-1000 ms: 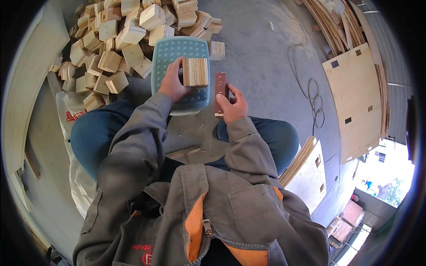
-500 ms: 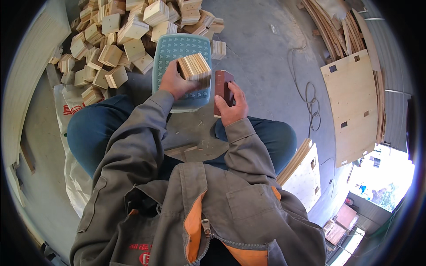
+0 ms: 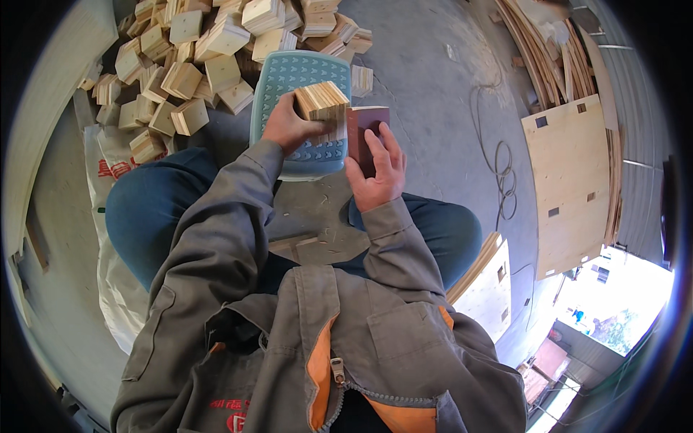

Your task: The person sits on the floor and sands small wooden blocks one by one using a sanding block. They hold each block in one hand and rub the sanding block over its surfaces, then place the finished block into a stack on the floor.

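Note:
A layered plywood block (image 3: 322, 102) is gripped in my left hand (image 3: 290, 128), over the light-blue plastic stool (image 3: 271, 83) with a raised pattern on its top. My right hand (image 3: 379, 167) has its thumb and fingers around a reddish-brown sanding block (image 3: 366, 124), held upright. Its left edge is right by the plywood block's right face; whether the two touch, I cannot tell. Part of the stool top is hidden behind my left hand and the plywood.
A big heap of plywood blocks (image 3: 184, 79) lies beyond and left of the stool. At my left knee is a white sack (image 3: 119, 289). Plywood sheets (image 3: 570, 173) with square holes lie to the right, near a looped cable (image 3: 503, 169). Wood strips (image 3: 296, 245) lie between my legs.
My right hand has turned the sanding block so its broad face shows more, and brought it closer to the plywood block. My left hand has shifted slightly with the plywood.

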### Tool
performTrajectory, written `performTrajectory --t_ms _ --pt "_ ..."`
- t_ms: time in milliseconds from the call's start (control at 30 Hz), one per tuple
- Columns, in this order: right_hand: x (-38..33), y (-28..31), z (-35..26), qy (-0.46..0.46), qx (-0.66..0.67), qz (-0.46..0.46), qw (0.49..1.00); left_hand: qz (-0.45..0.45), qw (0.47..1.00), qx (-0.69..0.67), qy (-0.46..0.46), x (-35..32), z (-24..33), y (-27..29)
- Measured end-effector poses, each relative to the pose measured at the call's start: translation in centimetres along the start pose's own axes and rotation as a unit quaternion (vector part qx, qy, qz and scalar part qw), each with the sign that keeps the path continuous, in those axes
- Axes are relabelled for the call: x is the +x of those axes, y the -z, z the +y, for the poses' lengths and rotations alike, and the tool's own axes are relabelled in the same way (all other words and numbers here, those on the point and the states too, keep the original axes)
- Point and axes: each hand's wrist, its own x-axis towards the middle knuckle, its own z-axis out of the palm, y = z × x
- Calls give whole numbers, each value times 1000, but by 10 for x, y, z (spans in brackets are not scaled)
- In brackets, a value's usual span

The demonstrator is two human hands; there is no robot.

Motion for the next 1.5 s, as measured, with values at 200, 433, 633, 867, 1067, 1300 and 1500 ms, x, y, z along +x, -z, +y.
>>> performTrajectory --t_ms 200,433,633,867,1067,1300,1500 --pt "12 -15 -2 40 -36 5 999 8 1000 -11 13 -1 6 0" --pt "47 -26 -2 58 -79 6 995 0 1000 -11 -17 0 -3 -1" --pt "85 -19 -1 38 -105 -29 993 -3 999 12 -38 -1 1 2" --pt "43 12 1 5 -85 -43 995 -17 1000 6 -18 -3 7 2" --pt "32 17 -19 38 -62 -71 995 -12 996 80 -40 -8 5 3" --pt "62 1 -3 1 -91 -113 989 -23 985 118 -122 -15 -14 1" --pt "69 23 14 -18 -121 -49 991 -11 980 120 -157 -22 -28 -4"
